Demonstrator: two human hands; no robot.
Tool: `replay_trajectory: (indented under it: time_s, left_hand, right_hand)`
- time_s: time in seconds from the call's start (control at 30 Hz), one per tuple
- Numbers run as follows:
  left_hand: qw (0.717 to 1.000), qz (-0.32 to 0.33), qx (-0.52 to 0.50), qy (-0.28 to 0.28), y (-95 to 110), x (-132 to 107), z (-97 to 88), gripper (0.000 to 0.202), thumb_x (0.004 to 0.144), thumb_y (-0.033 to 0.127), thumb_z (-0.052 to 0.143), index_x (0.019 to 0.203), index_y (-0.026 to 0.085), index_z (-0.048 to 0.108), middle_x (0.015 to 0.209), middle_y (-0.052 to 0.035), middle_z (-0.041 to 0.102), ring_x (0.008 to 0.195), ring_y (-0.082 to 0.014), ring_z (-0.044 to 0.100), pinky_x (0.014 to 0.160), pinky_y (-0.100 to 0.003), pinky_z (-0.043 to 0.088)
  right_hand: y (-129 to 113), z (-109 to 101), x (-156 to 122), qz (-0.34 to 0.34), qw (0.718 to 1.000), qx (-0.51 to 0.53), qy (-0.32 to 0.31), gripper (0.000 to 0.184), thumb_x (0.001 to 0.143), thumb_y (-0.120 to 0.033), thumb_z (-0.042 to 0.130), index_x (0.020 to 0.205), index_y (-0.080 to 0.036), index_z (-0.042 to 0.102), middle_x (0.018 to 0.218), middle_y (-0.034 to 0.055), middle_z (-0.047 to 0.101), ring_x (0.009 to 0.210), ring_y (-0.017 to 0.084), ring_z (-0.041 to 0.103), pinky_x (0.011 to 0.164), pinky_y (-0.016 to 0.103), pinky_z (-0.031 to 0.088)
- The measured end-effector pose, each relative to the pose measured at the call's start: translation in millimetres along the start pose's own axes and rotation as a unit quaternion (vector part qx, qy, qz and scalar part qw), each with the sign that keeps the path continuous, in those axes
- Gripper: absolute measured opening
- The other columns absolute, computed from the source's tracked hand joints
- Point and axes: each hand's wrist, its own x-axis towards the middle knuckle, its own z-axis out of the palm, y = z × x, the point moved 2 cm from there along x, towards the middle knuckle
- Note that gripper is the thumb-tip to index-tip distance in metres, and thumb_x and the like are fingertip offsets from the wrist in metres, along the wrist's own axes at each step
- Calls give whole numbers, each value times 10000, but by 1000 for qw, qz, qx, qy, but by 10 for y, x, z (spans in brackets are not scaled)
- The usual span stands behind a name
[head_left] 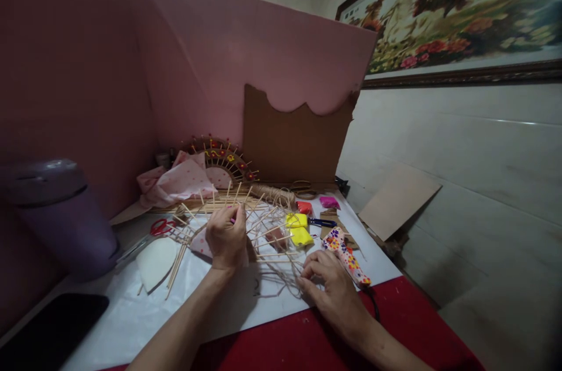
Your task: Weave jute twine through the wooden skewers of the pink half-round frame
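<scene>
My left hand (227,236) is closed over a fan-shaped frame of thin wooden sticks (272,254), the sticks spreading out around it. A small purple bit shows at its fingertips, too small to name. Pink dotted fabric (201,244) covers the frame's base beside that hand. Loose brown twine (281,277) winds among the sticks and runs over the white sheet to my right hand (329,286), whose thumb and fingers are pinched together at the twine. A flower-patterned glue gun (346,254) lies just beyond the right hand.
Red-handled scissors (161,227), a white cut piece (157,263) and a dark phone (55,330) lie left, near a purple bottle (65,219). Behind are a decorated fan (226,157), a twine roll (274,195), yellow packets (299,229), a blue-handled cutter (322,222) and brown cardboard (294,143).
</scene>
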Motion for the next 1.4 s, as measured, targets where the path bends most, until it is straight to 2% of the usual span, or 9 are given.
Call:
replay_trajectory:
  time_s: [0.23,0.43,0.7,1.03,1.4]
  left_hand:
    - [1000,0,1,4,-19,-16,25,298,812,305,531,541,187,566,555,-10,565,590,-145,496,600,-265,363]
    - [1000,6,-1,4,-17,-32,27,289,809,306,537,547,190,575,564,-12,577,592,-149,510,598,-266,371]
    - [1000,12,-3,2,-2,-34,19,316,818,308,524,526,190,545,546,-10,557,584,-147,500,598,-268,369]
    - [1000,8,5,-6,-8,-31,46,327,818,301,522,510,192,522,543,-9,546,593,-147,500,610,-270,368]
    - [999,34,12,-16,7,-51,42,165,754,205,536,609,191,614,574,-14,589,617,-166,531,630,-276,393]
  right_hand:
    - [-61,-68,-44,3,999,-15,-31,120,746,-162,651,648,-196,590,827,19,596,853,203,524,855,388,324]
    - [-26,-81,-63,-2,999,-25,-29,113,744,-162,653,651,-200,601,847,23,601,874,209,521,903,415,302]
    - [13,-123,-31,-4,999,-36,-28,110,743,-155,641,652,-200,598,853,31,597,871,212,516,800,367,372]
    - [32,-126,-45,2,999,-30,-29,108,759,-169,627,657,-197,606,864,42,604,885,219,524,818,380,381]
    - [78,-143,-38,0,999,-47,-25,109,762,-163,621,658,-196,610,851,39,606,864,216,533,786,369,404]
